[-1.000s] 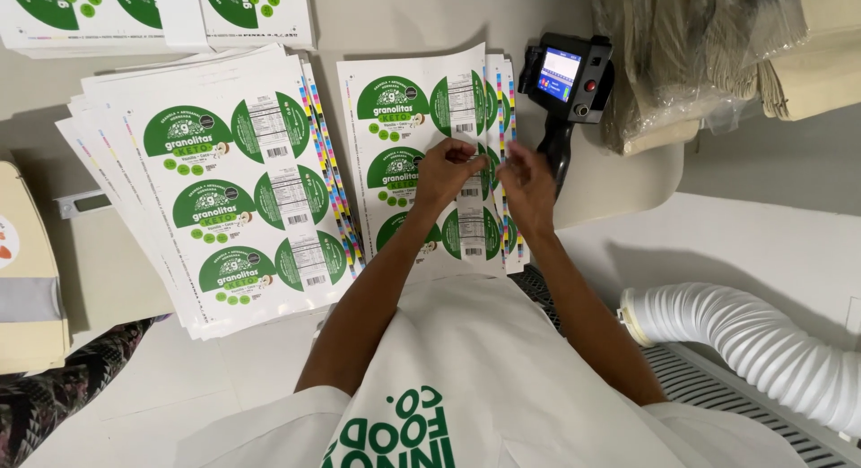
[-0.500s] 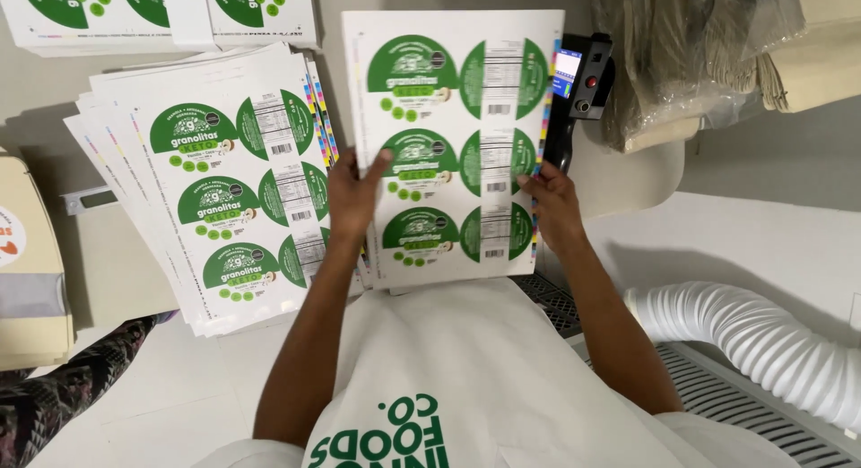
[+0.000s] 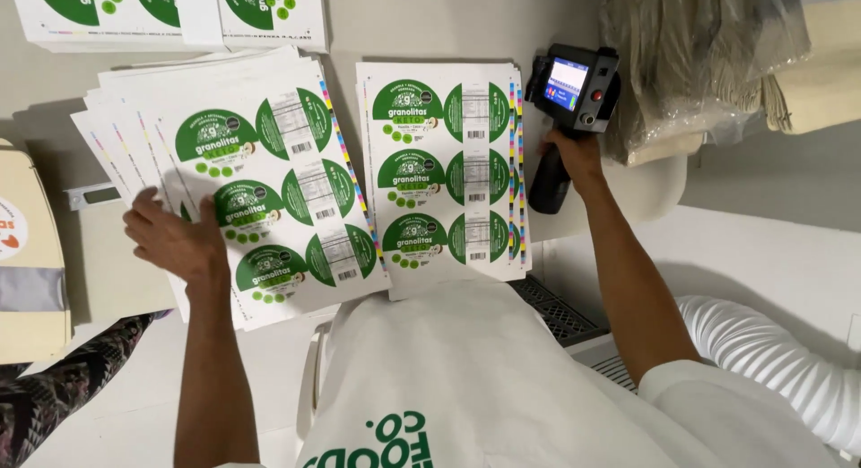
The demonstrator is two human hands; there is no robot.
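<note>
The left hand [image 3: 170,239] lies spread and flat on the fanned pile of label sheets [image 3: 242,190] at the left of the tabletop [image 3: 421,24], its fingers pressing the loose edges down. The right hand [image 3: 574,154] is curled around the black grip of a handheld printer [image 3: 574,91] with a small lit screen, which stands just right of the neat stack of label sheets [image 3: 444,177] lying squared in front of the person. By the look of it, the step in hand is taking up the printer to mark the squared stack; the next move calls for lifting it clear and setting its head level over the top sheet's green round labels.
</note>
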